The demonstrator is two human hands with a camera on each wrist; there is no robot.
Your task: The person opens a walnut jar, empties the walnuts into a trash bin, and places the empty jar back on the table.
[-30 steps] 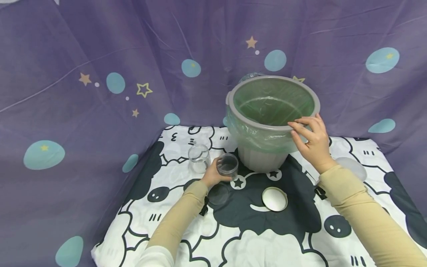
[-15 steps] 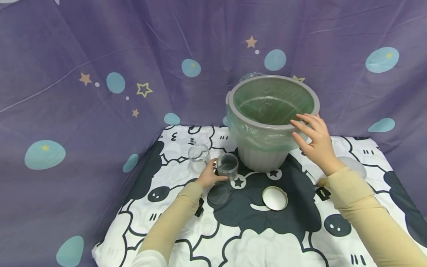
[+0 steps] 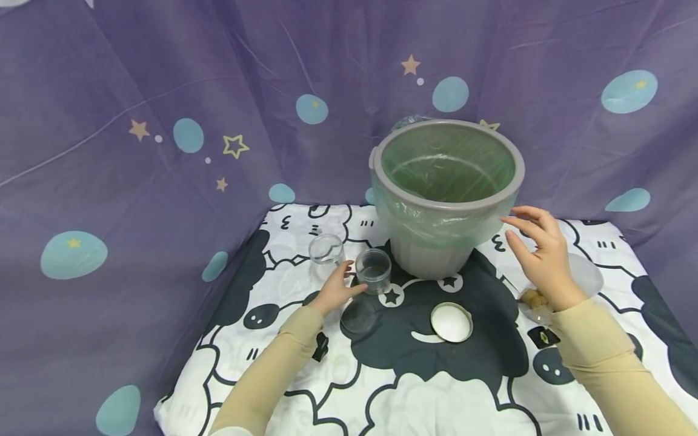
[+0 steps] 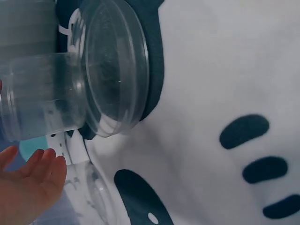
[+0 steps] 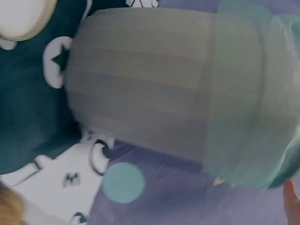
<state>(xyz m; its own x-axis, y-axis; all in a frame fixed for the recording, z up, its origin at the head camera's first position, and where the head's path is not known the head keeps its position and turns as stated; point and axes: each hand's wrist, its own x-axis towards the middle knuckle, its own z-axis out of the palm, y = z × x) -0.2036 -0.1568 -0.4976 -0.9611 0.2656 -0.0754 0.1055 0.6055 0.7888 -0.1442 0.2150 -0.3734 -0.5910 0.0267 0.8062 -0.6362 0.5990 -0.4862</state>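
My left hand [image 3: 334,292] is beside a small clear plastic jar [image 3: 374,277], thumb and fingers spread around its near left side. In the left wrist view the fingers [image 4: 40,168] show a gap from the jar [image 4: 42,98]. A clear round lid [image 3: 358,316] lies just in front of that jar, and a second clear jar [image 3: 326,247] stands to its left. My right hand [image 3: 542,257] hovers right of the grey bin [image 3: 431,254], fingers loosely bent and holding nothing. Its fingertips are near the green bag liner [image 3: 431,224] folded over the bin's rim.
A white disc-shaped lid with a cream rim [image 3: 451,322] lies in front of the bin. Partly behind the right wrist sits a clear container with yellow-brown pieces [image 3: 533,298], and a translucent round lid [image 3: 588,274] lies beyond. A purple curtain [image 3: 163,242] hangs behind the patterned cloth [image 3: 414,399].
My right hand has left the bin's rim and moved right and down. My left hand has released the clear jar and drawn back slightly to the left; the jar stays in place.
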